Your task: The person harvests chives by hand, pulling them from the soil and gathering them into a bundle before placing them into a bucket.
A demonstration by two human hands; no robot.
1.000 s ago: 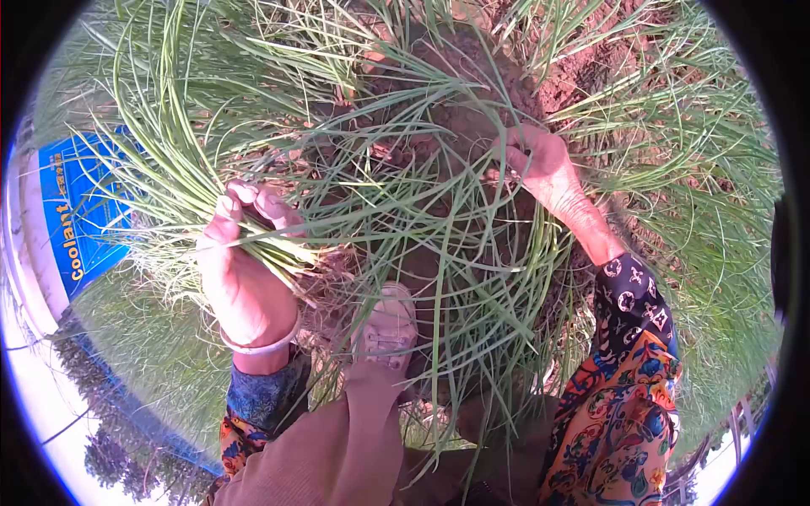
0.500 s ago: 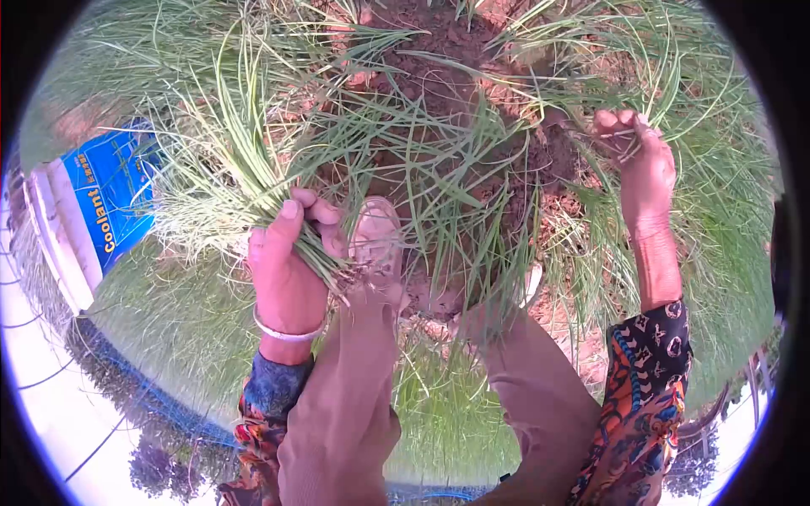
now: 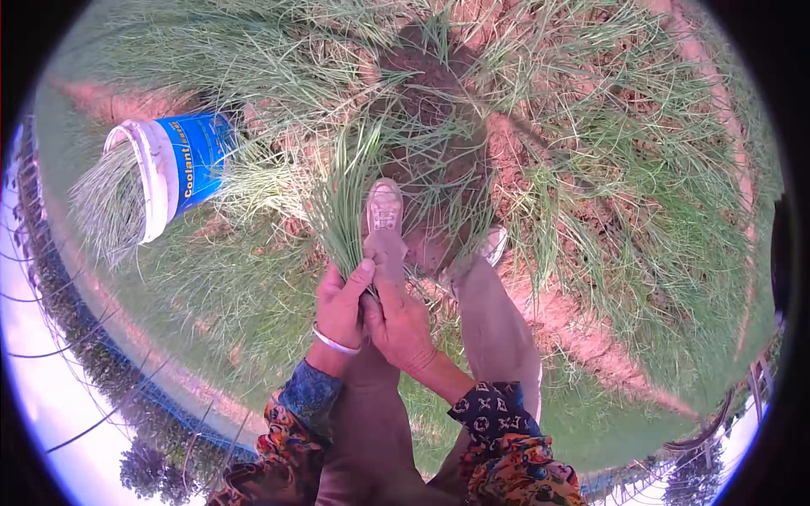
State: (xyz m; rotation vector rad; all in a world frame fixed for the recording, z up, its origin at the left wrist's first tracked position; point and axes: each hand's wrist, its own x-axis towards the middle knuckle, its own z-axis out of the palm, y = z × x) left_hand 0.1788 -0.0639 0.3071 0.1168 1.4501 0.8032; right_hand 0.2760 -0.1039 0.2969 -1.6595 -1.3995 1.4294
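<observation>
My left hand is closed around a bunch of thin green onion-like stalks, thumb laid across it. The long leaf tips point away from me, over the ground beside my left shoe. Pressed against the left hand from the right is my right hand, its fingers curled at the lower end of the bunch. The two hands partly cover that end, so the roots are hidden.
A blue and white coolant bucket lies tipped on its side at the left, with long green stalks sticking out of its mouth. More stalks grow or lie ahead of my feet. Bare reddish soil shows at the right.
My right hand has come from the far right, where it held a few stalks, to the left hand. The left hand with its bunch has moved down and right, nearer my body.
</observation>
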